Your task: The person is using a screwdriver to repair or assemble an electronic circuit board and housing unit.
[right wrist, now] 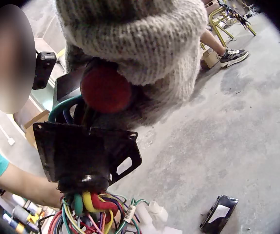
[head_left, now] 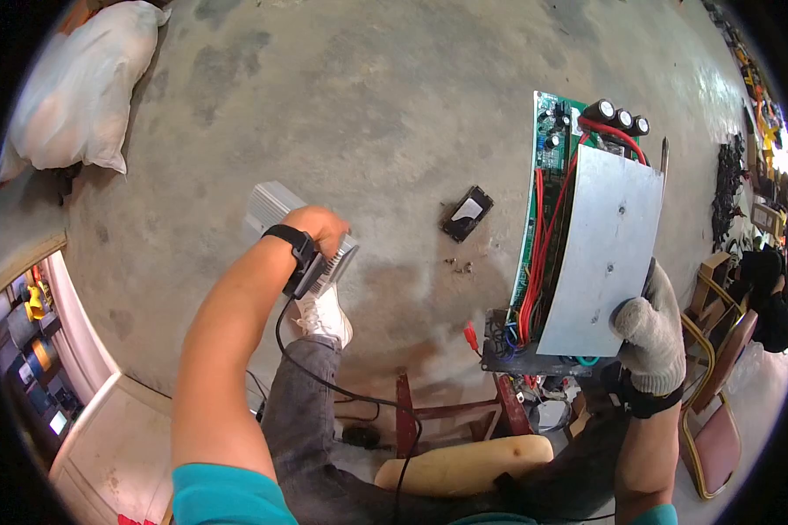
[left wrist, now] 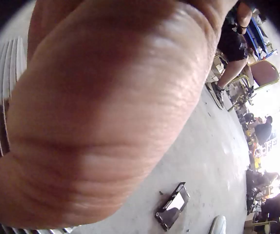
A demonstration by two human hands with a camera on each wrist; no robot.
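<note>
My bare left hand (head_left: 320,227) grips a silver finned aluminium housing (head_left: 271,203) above the floor on the left; in the left wrist view its fins (left wrist: 6,73) show beside the hand. My gloved right hand (head_left: 652,337) holds a green circuit board (head_left: 547,149) with a flat metal plate (head_left: 604,254), thumb on the plate's edge. Red wires run along the board, and black capacitors stand at its far end. Past the plate's right side sticks a screwdriver shaft (head_left: 664,162); a round red handle end (right wrist: 106,90) shows under the glove. A black end plate (right wrist: 72,151) has coloured wires (right wrist: 93,204) hanging from it.
On the concrete floor lie a small black box with a white label (head_left: 467,213) and several screws (head_left: 458,265). A dark red stool frame (head_left: 455,411) stands between my legs. There is a white sack (head_left: 83,87) at the far left and a chair (head_left: 722,420) at right.
</note>
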